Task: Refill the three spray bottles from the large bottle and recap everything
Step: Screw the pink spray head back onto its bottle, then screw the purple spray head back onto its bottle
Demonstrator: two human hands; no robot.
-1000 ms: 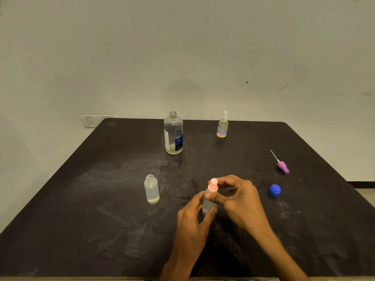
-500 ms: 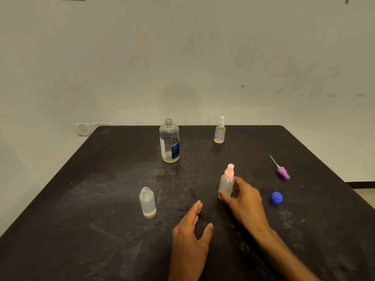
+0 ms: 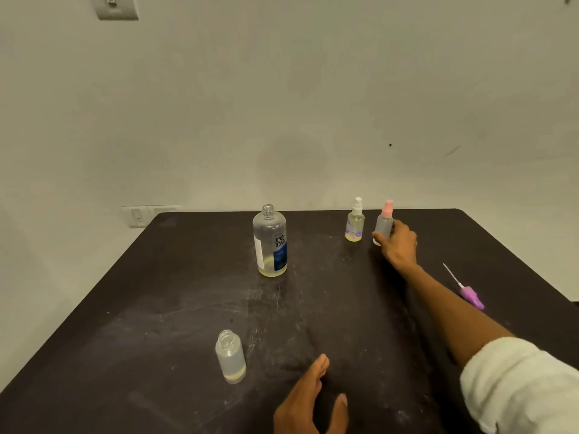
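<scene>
My right hand is stretched to the far side of the black table, holding the pink-capped spray bottle upright on the surface. Just left of it stands the white-capped spray bottle with yellowish liquid. The large clear bottle with a blue label stands uncapped at the back centre. An uncapped small bottle stands near the front left. My left hand hovers open over the table's near edge, right of that bottle. A purple spray head with its tube lies at the right.
A pale wall runs behind the table with a switch plate at table height and a socket high up. My white sleeve covers the near right corner, hiding that part of the table.
My right hand carried the pink-capped bottle from the near middle to the back, beside the white-capped one. My left hand let go and stayed near the front. The camera tilted; the blue cap is out of sight.
</scene>
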